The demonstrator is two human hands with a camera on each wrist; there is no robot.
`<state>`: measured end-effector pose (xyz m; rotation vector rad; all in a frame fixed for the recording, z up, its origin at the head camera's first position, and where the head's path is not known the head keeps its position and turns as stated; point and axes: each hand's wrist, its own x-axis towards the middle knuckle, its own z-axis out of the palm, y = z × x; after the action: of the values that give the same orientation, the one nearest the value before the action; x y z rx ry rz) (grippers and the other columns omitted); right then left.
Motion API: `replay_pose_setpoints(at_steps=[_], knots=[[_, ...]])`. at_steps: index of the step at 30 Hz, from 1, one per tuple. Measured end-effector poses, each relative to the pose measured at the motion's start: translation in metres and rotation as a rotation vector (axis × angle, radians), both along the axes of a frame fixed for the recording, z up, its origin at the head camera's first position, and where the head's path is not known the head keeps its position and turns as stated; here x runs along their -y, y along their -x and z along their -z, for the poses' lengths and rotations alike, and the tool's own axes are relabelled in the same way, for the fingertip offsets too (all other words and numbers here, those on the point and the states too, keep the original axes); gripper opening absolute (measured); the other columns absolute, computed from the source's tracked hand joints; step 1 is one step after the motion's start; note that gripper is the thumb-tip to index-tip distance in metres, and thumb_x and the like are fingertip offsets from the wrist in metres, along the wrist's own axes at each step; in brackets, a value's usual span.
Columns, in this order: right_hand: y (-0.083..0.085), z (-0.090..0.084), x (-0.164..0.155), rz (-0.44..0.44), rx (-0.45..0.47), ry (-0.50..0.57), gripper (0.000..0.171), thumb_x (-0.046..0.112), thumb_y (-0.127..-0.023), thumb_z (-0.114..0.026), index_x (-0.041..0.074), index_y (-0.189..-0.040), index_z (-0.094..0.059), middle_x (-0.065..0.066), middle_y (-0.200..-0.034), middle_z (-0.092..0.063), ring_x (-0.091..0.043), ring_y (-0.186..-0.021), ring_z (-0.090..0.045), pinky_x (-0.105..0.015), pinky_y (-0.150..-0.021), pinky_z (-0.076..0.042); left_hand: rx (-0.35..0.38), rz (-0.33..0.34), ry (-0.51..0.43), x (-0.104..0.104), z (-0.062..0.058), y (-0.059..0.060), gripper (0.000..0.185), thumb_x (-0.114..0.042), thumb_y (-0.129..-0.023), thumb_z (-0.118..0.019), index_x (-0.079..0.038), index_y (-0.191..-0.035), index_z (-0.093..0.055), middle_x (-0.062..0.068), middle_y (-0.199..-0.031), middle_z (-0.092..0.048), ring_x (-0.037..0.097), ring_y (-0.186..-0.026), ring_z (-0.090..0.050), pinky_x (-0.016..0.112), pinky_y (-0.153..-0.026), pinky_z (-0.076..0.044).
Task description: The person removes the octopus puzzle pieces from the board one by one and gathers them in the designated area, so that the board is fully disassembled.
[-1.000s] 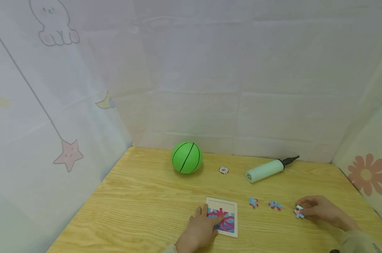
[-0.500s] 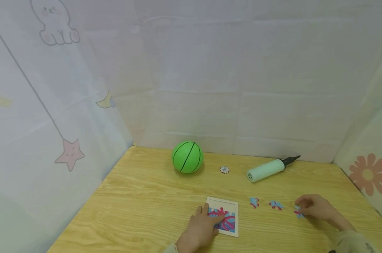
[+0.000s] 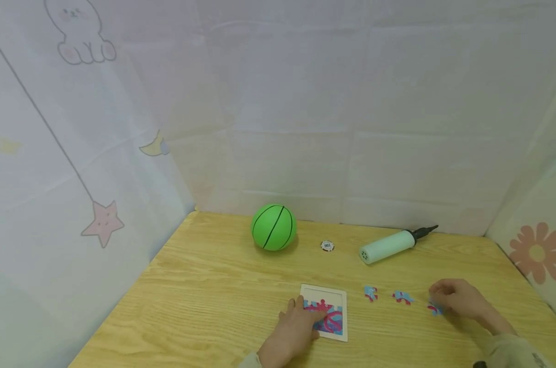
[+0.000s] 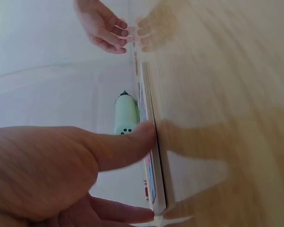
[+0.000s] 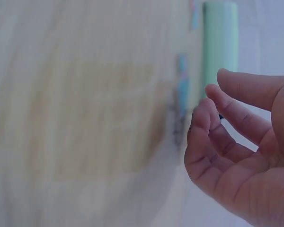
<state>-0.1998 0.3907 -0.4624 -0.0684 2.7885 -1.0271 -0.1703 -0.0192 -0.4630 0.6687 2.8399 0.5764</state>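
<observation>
My left hand [image 3: 293, 327] lies over a small picture puzzle in a pale frame [image 3: 344, 327], its fingers extended across the left side and the assembled pieces. In the left wrist view the thumb [image 4: 137, 142] touches the frame's edge. The lower part of the puzzle [image 3: 334, 322] is filled with pink and blue pieces; the upper part is bare backing. Just above a loose puzzle piece [image 3: 434, 308] at the right, my right hand [image 3: 462, 299] hovers with loosely bent fingers. In the right wrist view a gap separates thumb and fingertips, with nothing between them.
Two more loose puzzle pieces, one [image 3: 371, 293] and another [image 3: 402, 297], lie between the hands. Behind them are a pale green hand pump [image 3: 388, 247], a poker chip [image 3: 327, 246] and a green ball [image 3: 274, 227]. A white curtain [image 3: 282, 102] hangs behind the table.
The piece that my right hand held tilted now lies flat on the table, and the fingers have come off it. My left hand has stayed on the puzzle.
</observation>
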Motion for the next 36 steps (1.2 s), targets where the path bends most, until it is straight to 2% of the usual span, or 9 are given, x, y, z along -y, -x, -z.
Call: replay_pose_setpoints(at_steps=[5, 9, 12, 15, 19, 24, 27, 30, 36], knots=[[0.001, -0.015, 0.025, -0.031, -0.103, -0.044, 0.028, 0.029, -0.094, -0.062, 0.004, -0.107, -0.067, -0.005, -0.098, -0.066, -0.019, -0.088, -0.059, -0.032, -0.066, -0.049, -0.048, 0.03, 0.028, 0.009, -0.001, -0.007, 0.044, -0.028, -0.086, -0.07, -0.034, -0.129, -0.061, 0.022, -0.131, -0.048, 0.039, -0.115, -0.047, 0.058, -0.087, -0.045], [0.007, -0.022, 0.054, -0.067, -0.138, 0.015, 0.028, 0.028, -0.093, -0.063, 0.004, -0.106, -0.067, -0.002, -0.095, -0.066, -0.015, -0.085, -0.06, -0.03, -0.067, -0.05, -0.102, 0.073, 0.096, 0.017, -0.001, -0.013, 0.043, -0.034, -0.088, -0.067, -0.036, -0.13, -0.06, 0.019, -0.133, -0.048, 0.04, -0.118, -0.048, 0.057, -0.088, -0.046], [0.011, -0.024, 0.077, -0.122, -0.168, 0.075, 0.026, 0.025, -0.093, -0.064, 0.003, -0.106, -0.067, -0.002, -0.095, -0.066, -0.013, -0.083, -0.06, -0.028, -0.07, -0.051, -0.098, 0.09, 0.131, 0.019, -0.002, -0.015, 0.043, -0.035, -0.089, -0.065, -0.037, -0.131, -0.059, 0.017, -0.138, -0.047, 0.043, -0.122, -0.047, 0.058, -0.091, -0.045], [0.016, -0.023, 0.1, -0.182, -0.189, 0.125, 0.025, 0.024, -0.093, -0.064, 0.002, -0.105, -0.067, -0.003, -0.094, -0.066, -0.013, -0.08, -0.061, -0.026, -0.063, -0.051, -0.075, 0.092, 0.141, 0.019, -0.001, -0.014, 0.043, -0.034, -0.089, -0.065, -0.038, -0.131, -0.059, 0.016, -0.139, -0.047, 0.044, -0.123, -0.047, 0.058, -0.091, -0.045], [0.022, -0.02, 0.132, -0.256, -0.158, 0.2, 0.025, 0.021, -0.093, -0.064, -0.001, -0.104, -0.066, -0.004, -0.09, -0.065, -0.018, -0.072, -0.062, -0.028, -0.056, -0.051, -0.053, 0.077, 0.139, 0.018, 0.0, -0.013, 0.043, -0.032, -0.087, -0.067, -0.039, -0.129, -0.06, 0.017, -0.141, -0.046, 0.045, -0.123, -0.046, 0.059, -0.09, -0.045], [0.03, -0.015, 0.168, -0.357, -0.131, 0.23, 0.021, 0.018, -0.092, -0.065, -0.001, -0.101, -0.067, -0.002, -0.087, -0.063, -0.014, -0.072, -0.06, -0.027, -0.059, -0.051, -0.028, 0.066, 0.147, 0.016, -0.001, -0.013, 0.045, -0.032, -0.087, -0.068, -0.039, -0.13, -0.059, 0.019, -0.142, -0.044, 0.046, -0.125, -0.045, 0.06, -0.091, -0.044], [0.032, -0.011, 0.184, -0.4, -0.144, 0.199, 0.018, 0.019, -0.092, -0.066, 0.002, -0.099, -0.068, 0.002, -0.088, -0.064, -0.009, -0.079, -0.058, -0.024, -0.067, -0.05, 0.005, 0.064, 0.159, 0.015, -0.001, -0.013, 0.047, -0.032, -0.087, -0.067, -0.041, -0.132, -0.056, 0.019, -0.144, -0.042, 0.045, -0.127, -0.043, 0.059, -0.093, -0.043], [0.034, -0.009, 0.195, -0.413, -0.135, 0.182, 0.016, 0.019, -0.091, -0.066, 0.004, -0.097, -0.069, 0.004, -0.087, -0.063, -0.008, -0.079, -0.057, -0.024, -0.069, -0.049, 0.028, 0.065, 0.164, 0.014, -0.001, -0.012, 0.048, -0.033, -0.088, -0.066, -0.042, -0.134, -0.054, 0.018, -0.145, -0.041, 0.045, -0.128, -0.041, 0.059, -0.094, -0.043], [0.036, -0.011, 0.207, -0.427, -0.114, 0.164, 0.015, 0.019, -0.092, -0.065, 0.005, -0.097, -0.068, 0.005, -0.086, -0.063, -0.011, -0.08, -0.057, -0.025, -0.071, -0.048, -0.017, 0.075, 0.194, 0.016, -0.002, -0.013, 0.053, -0.036, -0.087, -0.067, -0.037, -0.138, -0.051, 0.016, -0.145, -0.043, 0.042, -0.127, -0.044, 0.056, -0.093, -0.044]])
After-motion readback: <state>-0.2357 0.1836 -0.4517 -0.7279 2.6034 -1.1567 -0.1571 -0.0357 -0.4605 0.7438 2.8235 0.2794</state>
